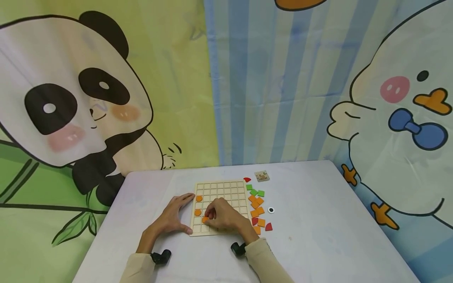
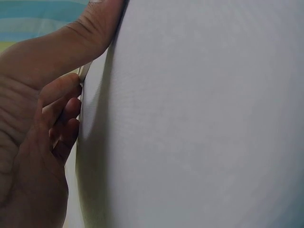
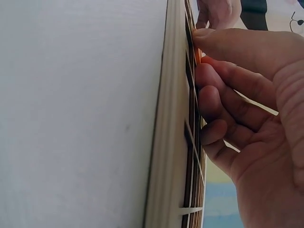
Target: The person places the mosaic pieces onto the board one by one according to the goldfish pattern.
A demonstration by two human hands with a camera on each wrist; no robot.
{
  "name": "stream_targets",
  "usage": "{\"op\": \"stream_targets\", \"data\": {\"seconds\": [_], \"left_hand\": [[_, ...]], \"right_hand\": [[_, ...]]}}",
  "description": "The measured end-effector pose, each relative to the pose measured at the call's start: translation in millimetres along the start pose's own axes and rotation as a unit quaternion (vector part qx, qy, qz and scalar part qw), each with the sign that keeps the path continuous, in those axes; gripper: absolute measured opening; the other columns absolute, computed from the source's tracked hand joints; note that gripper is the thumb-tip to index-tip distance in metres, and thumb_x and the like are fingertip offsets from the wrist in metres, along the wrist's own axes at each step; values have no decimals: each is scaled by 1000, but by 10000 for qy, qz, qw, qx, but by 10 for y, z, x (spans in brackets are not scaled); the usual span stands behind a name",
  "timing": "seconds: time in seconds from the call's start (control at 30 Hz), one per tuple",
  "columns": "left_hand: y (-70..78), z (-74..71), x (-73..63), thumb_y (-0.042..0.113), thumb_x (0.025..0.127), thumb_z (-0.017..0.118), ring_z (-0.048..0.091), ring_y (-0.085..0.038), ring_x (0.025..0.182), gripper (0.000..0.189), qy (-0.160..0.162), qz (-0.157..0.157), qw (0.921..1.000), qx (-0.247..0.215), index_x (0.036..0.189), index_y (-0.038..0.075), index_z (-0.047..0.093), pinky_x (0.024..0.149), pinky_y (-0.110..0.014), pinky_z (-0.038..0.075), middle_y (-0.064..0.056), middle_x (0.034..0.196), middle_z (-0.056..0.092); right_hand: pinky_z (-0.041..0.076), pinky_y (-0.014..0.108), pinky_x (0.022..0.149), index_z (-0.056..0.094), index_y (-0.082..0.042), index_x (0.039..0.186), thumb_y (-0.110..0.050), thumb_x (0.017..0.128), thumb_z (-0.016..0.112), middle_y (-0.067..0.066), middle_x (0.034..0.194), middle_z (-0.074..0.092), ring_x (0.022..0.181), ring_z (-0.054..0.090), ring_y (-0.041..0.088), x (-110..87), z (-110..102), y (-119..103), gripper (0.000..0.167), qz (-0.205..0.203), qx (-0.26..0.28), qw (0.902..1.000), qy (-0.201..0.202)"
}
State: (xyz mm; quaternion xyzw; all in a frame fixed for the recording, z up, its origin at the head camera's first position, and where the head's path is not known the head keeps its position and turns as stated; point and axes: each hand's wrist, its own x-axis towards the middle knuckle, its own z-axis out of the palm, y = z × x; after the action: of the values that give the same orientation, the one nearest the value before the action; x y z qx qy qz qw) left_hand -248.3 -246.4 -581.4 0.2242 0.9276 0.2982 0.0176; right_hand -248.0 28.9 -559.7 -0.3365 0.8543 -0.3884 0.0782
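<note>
A pale wooden grid board [image 1: 226, 191] with square compartments lies on the white table. My left hand [image 1: 172, 215] is spread along the board's left side, fingers touching the edge higher up and the thumb at the near left corner. With thumb and index finger, my right hand [image 1: 226, 216] pinches a small orange piece [image 3: 197, 53] low over the board's lower left squares; the other fingers are curled in. Two more orange pieces, one upper [image 1: 199, 198] and one lower [image 1: 197, 212], sit in the left part of the grid. My right hand hides the board's near middle.
Beside the board's right edge lie several loose orange tiles [image 1: 255, 205], green tiles [image 1: 254, 192] and red pieces [image 1: 269, 226]. A white disc with a black centre [image 1: 271, 210] is farther right. A small patterned square [image 1: 262, 176] lies near the table's [image 1: 318, 220] back edge.
</note>
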Motion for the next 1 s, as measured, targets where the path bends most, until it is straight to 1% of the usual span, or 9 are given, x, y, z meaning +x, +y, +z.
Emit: {"op": "stream_targets", "data": {"seconds": [0.1, 0.23, 0.33, 0.5, 0.6, 0.8, 0.9, 1.0], "left_hand": [[8, 5, -7, 53, 48, 109, 47, -37, 147, 141, -24, -30, 10000, -76, 168, 14, 45, 121, -67, 42, -10, 173, 45], [3, 19, -8, 56, 49, 108, 46, -36, 147, 140, -51, -22, 10000, -37, 168, 14, 46, 122, -67, 42, -9, 173, 45], [-1, 21, -7, 58, 49, 107, 47, -36, 146, 140, -10, 20, 10000, 13, 167, 14, 46, 121, -67, 42, -10, 173, 46], [3, 6, -10, 55, 49, 108, 48, -38, 144, 140, 84, 74, 9999, 5, 166, 11, 47, 119, -69, 43, -12, 171, 47], [12, 6, -6, 56, 49, 108, 48, -38, 144, 140, 60, 54, 10000, 44, 166, 10, 47, 119, -70, 43, -13, 171, 47], [25, 24, -3, 56, 49, 108, 47, -38, 145, 141, -54, -55, 10000, -4, 167, 11, 45, 120, -69, 42, -12, 172, 46], [15, 28, 4, 55, 49, 109, 46, -38, 146, 141, -56, -80, 9999, -21, 168, 12, 45, 121, -68, 42, -11, 173, 45], [9, 22, 9, 54, 48, 109, 47, -39, 145, 141, -11, -60, 10000, -10, 167, 11, 46, 120, -69, 43, -13, 172, 46]], "right_hand": [[54, 15, 64, 82, -7, 97, -11, 92, 85, -9, 76, 69, 67, 59, -3, -1, 4, -3, 7, 89, -6, 10000, -15], [54, 16, 64, 82, -6, 96, -11, 91, 86, -9, 76, 69, 66, 58, -2, -7, 3, -13, 7, 158, -6, 9999, -28], [54, 15, 65, 82, -6, 98, -12, 90, 87, -9, 77, 69, 67, 58, -2, -10, -11, -28, 11, 137, -13, 9999, -36], [55, 16, 68, 83, -6, 101, -14, 88, 89, -9, 80, 70, 70, 59, -3, -18, -64, -36, 17, 70, -52, 10000, 4], [56, 15, 69, 84, -4, 103, -16, 88, 90, -5, 82, 74, 71, 61, -2, -45, -125, -22, 20, 40, -53, 10000, 65], [57, 17, 71, 84, -1, 102, -15, 86, 93, 5, 87, 78, 74, 65, 6, -172, -321, 24, 23, 112, -20, 9998, 185], [57, 18, 71, 84, -1, 101, -15, 86, 93, 6, 88, 78, 74, 65, 6, -246, -434, 47, 23, 220, -31, 9995, 236], [58, 20, 71, 84, 0, 101, -16, 86, 94, 6, 88, 79, 74, 64, 5, -318, -541, 74, 24, 276, -47, 9993, 239]]}}
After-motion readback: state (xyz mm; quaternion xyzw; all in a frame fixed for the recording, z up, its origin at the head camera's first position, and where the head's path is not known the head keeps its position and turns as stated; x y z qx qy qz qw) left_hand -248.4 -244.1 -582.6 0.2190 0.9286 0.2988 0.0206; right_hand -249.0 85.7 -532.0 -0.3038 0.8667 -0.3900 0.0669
